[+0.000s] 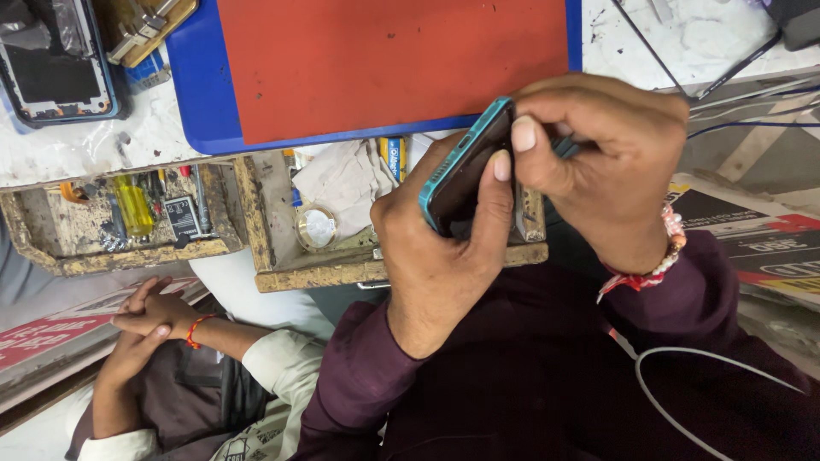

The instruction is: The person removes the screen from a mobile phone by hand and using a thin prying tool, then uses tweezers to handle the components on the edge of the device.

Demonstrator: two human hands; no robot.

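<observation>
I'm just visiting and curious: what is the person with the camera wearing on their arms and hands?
Both arms are in long, dark maroon sleeves. The left hand is bare, with no ring or band in sight. The right hand is bare too, but its wrist carries a bracelet of pale and pinkish beads and a knotted red thread.

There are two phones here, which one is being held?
The teal-edged phone, gripped on edge between the left hand and right hand over the open drawer. The other phone lies opened up, flat on the bench at top left, untouched.
</observation>
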